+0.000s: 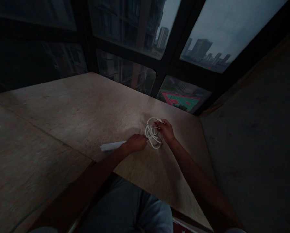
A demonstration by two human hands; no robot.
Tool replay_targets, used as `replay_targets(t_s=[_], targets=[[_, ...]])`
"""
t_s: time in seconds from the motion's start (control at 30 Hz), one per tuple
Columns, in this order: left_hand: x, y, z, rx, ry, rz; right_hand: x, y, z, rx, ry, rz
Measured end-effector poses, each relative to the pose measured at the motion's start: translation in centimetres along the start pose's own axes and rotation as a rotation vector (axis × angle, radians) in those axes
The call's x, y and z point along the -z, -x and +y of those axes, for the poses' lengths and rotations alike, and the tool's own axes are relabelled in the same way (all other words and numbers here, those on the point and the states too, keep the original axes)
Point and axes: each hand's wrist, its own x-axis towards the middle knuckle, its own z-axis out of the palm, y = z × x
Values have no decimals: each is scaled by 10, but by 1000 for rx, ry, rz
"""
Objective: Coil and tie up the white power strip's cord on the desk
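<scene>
A loosely coiled white cable [154, 138] is between my hands, just over the wooden tabletop [86, 106]. My left hand [136, 142] is closed at the coil's left side, its fingers around part of the cable. On the right, my right hand [166, 130] pinches the cable near the top of the coil. Behind my left wrist lies a long white bar-shaped object [112, 146], perhaps a power strip; my hand and forearm hide its right end. In the dim light the fingertips are hard to make out.
Dark-framed windows [127, 53] rise behind the table's far edge. A bare grey wall [254, 139] stands close on the right. A seam [54, 138] crosses the tabletop at the left. A thin cord [35, 208] runs along the lower left.
</scene>
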Motion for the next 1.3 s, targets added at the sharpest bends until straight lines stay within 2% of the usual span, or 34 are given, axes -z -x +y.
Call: replay_targets(t_s=[0.13, 0.3, 0.43, 0.53, 0.63, 0.7, 0.83, 0.9, 1.0, 1.13, 1.3], targets=[[2, 0, 0, 55, -50, 31, 12, 14, 19, 217, 404, 2], [13, 9, -4, 123, -151, 137, 18, 42, 27, 382, 803, -71], [20, 30, -15, 191, -176, 141, 11, 50, 24, 567, 1158, -92], [19, 56, -26, 272, -151, 91, 4, 56, 24, 596, 1306, -99], [13, 84, -34, 416, -71, 28, -6, 70, 34, 579, 1345, -128], [9, 97, -37, 473, -5, 29, -14, 82, 46, 556, 1337, -165], [11, 104, -40, 550, 108, 68, -31, 97, 65, 486, 1217, -131], [15, 100, -43, 562, 174, 67, -39, 94, 70, 438, 1147, -123], [22, 97, -49, 570, 224, 47, -49, 81, 74, 398, 1052, -179], [22, 100, -57, 642, 159, 53, -66, 62, 80, 416, 1006, -244], [15, 113, -64, 741, 46, 108, -100, 45, 89, 469, 987, -322]])
